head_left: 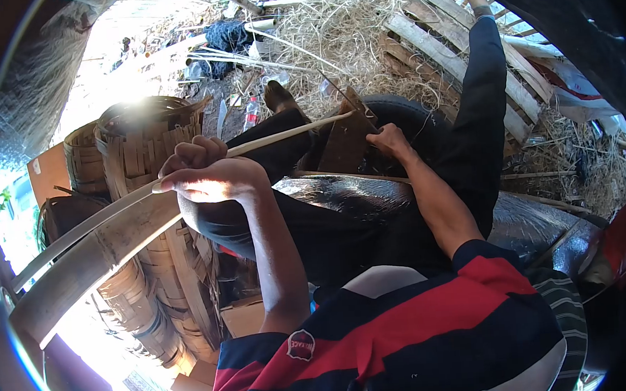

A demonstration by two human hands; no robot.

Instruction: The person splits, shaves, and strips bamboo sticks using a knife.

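Observation:
My left hand [207, 170] is closed around a long, pale bamboo strip [291, 133]. Its far end lies across or just over a flat brown piece [341, 138], wood or a rusty blade, standing between my legs. The strip's other end runs down to the left, beside a thick bamboo pole [95, 259]. My right hand [392, 142] is closed beside the brown piece, at the strip's far end; what its fingers grip is hidden. A thin dark rod or edge slants up from near there.
Woven bamboo baskets [147, 123] stand at my left. Ahead lie shavings [367, 31], a bundle of dark netting [228, 37] and a plastic bottle [251, 113]. Wooden slats [429, 48] lie beside my outstretched right leg. A dark round tub or tyre [412, 110] is between my legs.

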